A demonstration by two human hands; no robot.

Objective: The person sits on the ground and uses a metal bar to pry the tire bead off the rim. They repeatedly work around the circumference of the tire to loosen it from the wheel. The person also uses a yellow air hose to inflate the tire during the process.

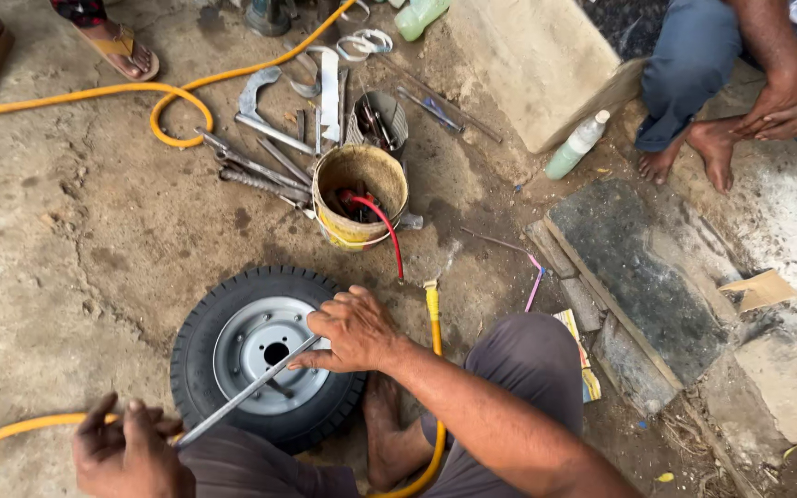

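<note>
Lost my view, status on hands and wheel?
Left hand and right hand gripping long metal bar. Small black-tyred grey wheel flat on ground. Yellow hose alongside.

Roadside tyre workshop: scattered tools (269,157), wheel (265,355).

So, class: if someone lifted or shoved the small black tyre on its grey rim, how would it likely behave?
The small tyre lies flat on the concrete floor, so a push would probably scrape it along rather than roll it. Its steel rim suggests it is heavy for its size. The chunky rubber tread should grip well and hardly flex.
</note>
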